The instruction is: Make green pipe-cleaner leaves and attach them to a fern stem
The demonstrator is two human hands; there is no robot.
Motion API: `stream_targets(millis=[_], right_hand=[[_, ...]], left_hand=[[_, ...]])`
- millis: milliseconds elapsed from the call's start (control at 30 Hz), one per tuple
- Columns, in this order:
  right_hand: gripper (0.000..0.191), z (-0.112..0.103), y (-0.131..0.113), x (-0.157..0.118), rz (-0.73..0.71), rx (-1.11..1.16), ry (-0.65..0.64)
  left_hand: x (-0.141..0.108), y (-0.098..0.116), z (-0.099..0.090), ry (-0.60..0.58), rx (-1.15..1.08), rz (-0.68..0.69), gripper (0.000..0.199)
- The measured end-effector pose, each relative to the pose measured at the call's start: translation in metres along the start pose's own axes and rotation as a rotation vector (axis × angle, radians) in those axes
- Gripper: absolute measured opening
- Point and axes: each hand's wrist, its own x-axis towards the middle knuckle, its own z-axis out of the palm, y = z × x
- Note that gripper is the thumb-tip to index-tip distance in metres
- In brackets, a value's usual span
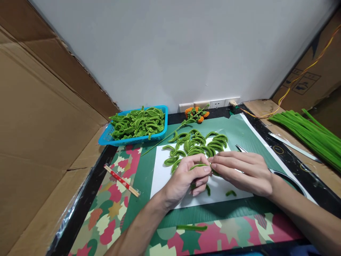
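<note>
My left hand (190,176) is closed, thumb and index finger pinching a green fuzzy stem piece (198,166) above a white sheet (161,177). Fingertips of my right hand (239,170) meet the left ones at the piece's right end, closed round it. Behind my hands, many curved green fuzzy pieces (195,144) lie on the sheet and just past its far edge. A small bent piece (231,193) rests below my right hand. Near the front edge lies a straight green piece (191,228). Scissors (289,177) are partly hidden beneath my right hand.
A blue basket (133,142) heaped with green pieces stands at the back left. Orange flowers (195,113) on a green stem lie behind the sheet. Wrapped chopsticks (122,180) are at left. Long green stems (309,137) and a white strip (294,146) lie at right.
</note>
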Motion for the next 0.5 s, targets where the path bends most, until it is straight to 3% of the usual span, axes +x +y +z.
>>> stream_targets(millis=[167, 300, 500], right_hand=[[0.032, 0.0, -0.004, -0.007, -0.043, -0.007, 0.044], [0.024, 0.002, -0.012, -0.002, 0.078, 0.094, 0.021], [0.026, 0.016, -0.018, 0.005, 0.192, 0.273, 0.147]], left_hand=[[-0.001, -0.001, 0.0, -0.081, -0.001, -0.018, 0.026], [-0.001, -0.003, -0.002, -0.117, 0.031, 0.035, 0.025], [-0.002, -0.003, -0.002, -0.16, -0.054, 0.008, 0.022]])
